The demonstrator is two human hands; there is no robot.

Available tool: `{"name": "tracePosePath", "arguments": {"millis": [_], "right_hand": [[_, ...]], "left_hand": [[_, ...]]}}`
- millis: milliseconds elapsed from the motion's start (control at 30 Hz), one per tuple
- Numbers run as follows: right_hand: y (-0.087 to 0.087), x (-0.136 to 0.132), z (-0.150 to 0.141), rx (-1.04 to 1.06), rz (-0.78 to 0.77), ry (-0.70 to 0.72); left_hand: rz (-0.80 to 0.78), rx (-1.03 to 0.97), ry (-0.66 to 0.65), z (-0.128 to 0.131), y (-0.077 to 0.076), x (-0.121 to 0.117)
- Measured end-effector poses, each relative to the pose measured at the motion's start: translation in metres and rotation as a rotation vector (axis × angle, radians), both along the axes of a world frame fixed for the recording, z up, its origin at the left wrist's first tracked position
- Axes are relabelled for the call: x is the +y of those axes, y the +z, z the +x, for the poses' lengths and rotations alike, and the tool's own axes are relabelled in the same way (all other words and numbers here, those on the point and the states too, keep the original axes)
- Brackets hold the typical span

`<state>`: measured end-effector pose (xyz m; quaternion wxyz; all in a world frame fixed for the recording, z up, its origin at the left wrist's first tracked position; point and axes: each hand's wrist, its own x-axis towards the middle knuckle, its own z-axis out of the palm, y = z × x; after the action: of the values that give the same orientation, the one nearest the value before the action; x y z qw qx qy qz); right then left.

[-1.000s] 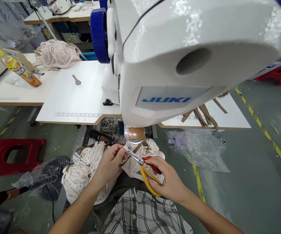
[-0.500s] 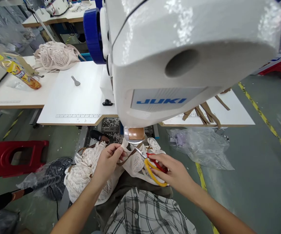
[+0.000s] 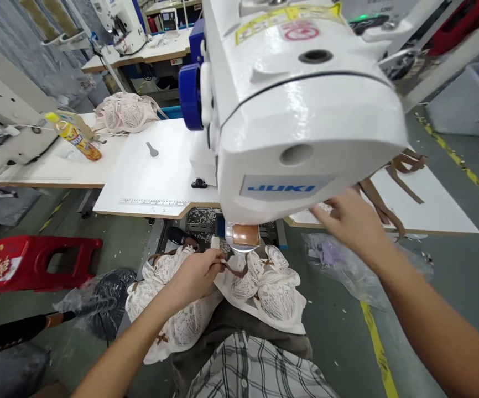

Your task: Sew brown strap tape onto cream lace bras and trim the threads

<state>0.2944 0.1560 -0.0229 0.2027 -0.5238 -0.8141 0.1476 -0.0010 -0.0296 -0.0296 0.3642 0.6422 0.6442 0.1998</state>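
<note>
Apparent step: strap handling. Below the JUKI sewing machine (image 3: pixel 301 121), the left hand (image 3: pixel 198 275) pinches a brown strap (image 3: pixel 236 271) at the lace bra (image 3: pixel 276 296) — the right hand (image 3: pixel 352 222) is extended right of the machine, grip indeterminable. The next move calls for a steady strap.

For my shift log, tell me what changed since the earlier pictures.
The right hand moved forward and rightward, nearer the long brown fabric strips; the red-and-yellow-handled metal scissors it held no longer show. The left hand still pinches material at the white lace garments.
</note>
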Motion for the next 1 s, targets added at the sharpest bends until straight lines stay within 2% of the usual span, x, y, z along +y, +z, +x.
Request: {"name": "tracePosePath", "arguments": {"millis": [33,100,133,167,200,267,333,400,467,533,600,700,867,1000], "right_hand": [[-0.001,-0.018,-0.004,0.089,-0.119,0.063],[-0.005,-0.059,-0.012,0.186,-0.426,0.353],[-0.008,-0.078,-0.016,0.185,-0.537,0.493],[-0.012,-0.096,-0.02,0.166,-0.615,0.577],[-0.015,-0.11,-0.025,0.158,-0.655,0.618],[-0.022,-0.128,-0.036,0.228,-0.683,0.606],[-0.024,-0.135,-0.047,0.453,-0.714,0.567],[-0.021,-0.135,-0.055,0.735,-0.76,0.484],[-0.015,-0.13,-0.061,0.936,-0.765,0.317],[-0.007,-0.123,-0.066,1.016,-0.735,0.149],[0.0,-0.111,-0.072,1.006,-0.685,0.062],[0.008,-0.087,-0.078,0.895,-0.58,0.052],[0.013,-0.049,-0.087,0.715,-0.414,0.118],[0.015,-0.033,-0.092,0.628,-0.307,0.196]], "left_hand": [[0.049,0.072,0.007,0.0,-0.002,0.0],[0.19,0.197,0.008,0.005,-0.005,0.0],[0.27,0.242,-0.027,0.009,-0.007,-0.001],[0.348,0.285,-0.086,0.015,-0.007,-0.003],[0.413,0.324,-0.15,0.022,-0.007,-0.004],[0.484,0.359,-0.24,0.037,-0.003,-0.006],[0.509,0.337,-0.219,0.052,0.004,-0.005],[0.455,0.206,-0.121,0.066,0.013,-0.001],[0.301,-0.004,0.008,0.077,0.021,0.006],[0.174,-0.168,0.14,0.084,0.028,0.012],[0.162,-0.206,0.242,0.085,0.031,0.015],[0.278,-0.05,0.315,0.076,0.029,0.016],[0.572,0.367,0.18,0.059,0.019,0.019],[0.637,0.495,0.154,0.055,0.019,0.026]]}}
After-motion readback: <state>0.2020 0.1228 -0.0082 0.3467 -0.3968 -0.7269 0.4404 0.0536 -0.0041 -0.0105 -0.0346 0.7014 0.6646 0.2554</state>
